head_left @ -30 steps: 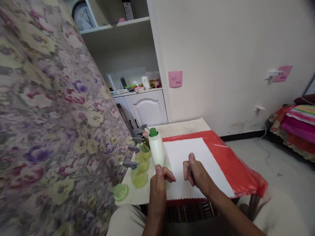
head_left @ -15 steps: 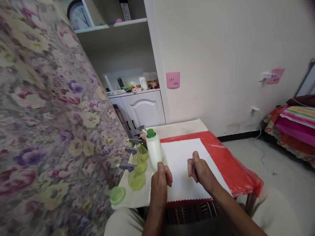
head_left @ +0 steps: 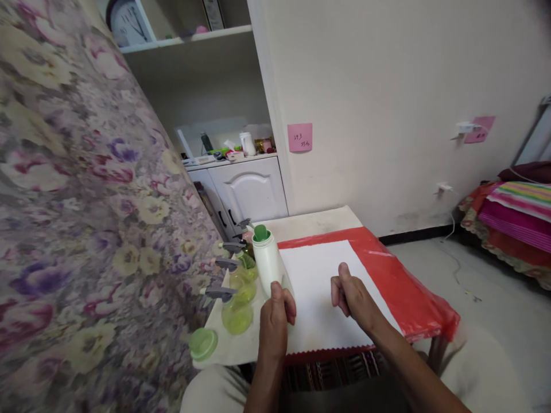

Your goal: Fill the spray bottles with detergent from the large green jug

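Observation:
My left hand (head_left: 276, 319) is wrapped round the lower part of a tall white bottle (head_left: 267, 260) with a green tip, which stands upright at the left edge of a white sheet (head_left: 327, 275). My right hand (head_left: 350, 295) hovers over the sheet just to the right, fingers curled in with the thumb up; I see nothing in it. The sheet lies on a red plastic cover (head_left: 408, 292) over a small pale table (head_left: 314, 221).
Several yellow-green spray bottles (head_left: 236, 312) with grey triggers stand in a row left of the white bottle, and a green lid (head_left: 202, 343) lies near the table's front left corner. A floral curtain (head_left: 77, 229) hangs at left; a white cabinet (head_left: 247, 186) stands behind.
My left hand has closed tighter round the white bottle and my right hand has drifted slightly right and up. The view has shifted a little.

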The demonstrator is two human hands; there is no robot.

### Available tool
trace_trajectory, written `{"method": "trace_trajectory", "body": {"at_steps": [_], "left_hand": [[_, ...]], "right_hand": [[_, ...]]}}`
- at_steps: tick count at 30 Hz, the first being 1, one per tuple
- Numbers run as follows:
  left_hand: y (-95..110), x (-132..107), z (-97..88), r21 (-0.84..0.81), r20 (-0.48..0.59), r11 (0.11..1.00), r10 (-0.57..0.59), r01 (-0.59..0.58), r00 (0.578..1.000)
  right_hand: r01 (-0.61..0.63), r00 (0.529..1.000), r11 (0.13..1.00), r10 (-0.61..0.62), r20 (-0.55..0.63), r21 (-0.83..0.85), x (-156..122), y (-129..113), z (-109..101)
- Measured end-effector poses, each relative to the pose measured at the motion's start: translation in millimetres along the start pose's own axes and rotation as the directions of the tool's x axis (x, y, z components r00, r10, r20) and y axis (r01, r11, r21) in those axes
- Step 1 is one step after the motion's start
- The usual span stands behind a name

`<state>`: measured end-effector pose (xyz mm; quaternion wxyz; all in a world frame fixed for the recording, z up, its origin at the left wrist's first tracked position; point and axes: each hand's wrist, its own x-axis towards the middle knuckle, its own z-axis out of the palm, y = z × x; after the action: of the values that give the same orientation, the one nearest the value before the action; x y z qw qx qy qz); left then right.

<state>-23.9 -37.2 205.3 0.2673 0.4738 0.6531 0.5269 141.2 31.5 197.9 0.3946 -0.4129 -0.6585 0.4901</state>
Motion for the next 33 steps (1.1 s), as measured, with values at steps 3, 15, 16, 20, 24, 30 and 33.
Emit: {"method": "trace_trajectory", "body": {"at_steps": [3, 15, 16, 20, 24, 30, 33], "left_hand": [[-2, 2, 0.2, 0.004, -0.009, 1.000, 0.001, -0.001, 1.000], [-8, 9, 2.5, 0.015, -0.016, 1.000, 0.004, -0.004, 1.000], [-9, 10, 2.7, 0.015, -0.014, 1.000, -0.002, 0.002, 1.000], [-13, 11, 3.5, 0.005, -0.011, 1.000, -0.027, 0.027, 1.000], [-18, 8, 1.6, -0.041, -0.016, 0.999, -0.015, 0.015, 1.000], [-47, -11, -11.6, -0.144, -0.325, 0.984, 0.055, -0.107, 0.944], [-86, -15, -15.7, -0.105, -0.433, 0.994, -0.037, -0.010, 0.901]], "right_hand": [[-0.016, 1.000, 1.000, 0.017, 0.004, -0.008, 2, 1, -1], [-0.027, 1.000, 1.000, 0.027, 0.012, -0.013, 8, 9, -2], [-0.026, 1.000, 1.000, 0.026, 0.012, -0.010, 9, 10, -2], [-0.016, 1.000, 1.000, 0.016, 0.015, 0.003, 11, 13, -1], [-0.014, 0.999, 0.999, 0.012, 0.043, 0.048, 13, 16, 2], [0.035, 0.996, 0.983, -0.049, 0.075, 0.178, 14, 26, 23], [0.060, 0.985, 0.993, -0.076, 0.156, 0.104, 16, 35, 47]]}}
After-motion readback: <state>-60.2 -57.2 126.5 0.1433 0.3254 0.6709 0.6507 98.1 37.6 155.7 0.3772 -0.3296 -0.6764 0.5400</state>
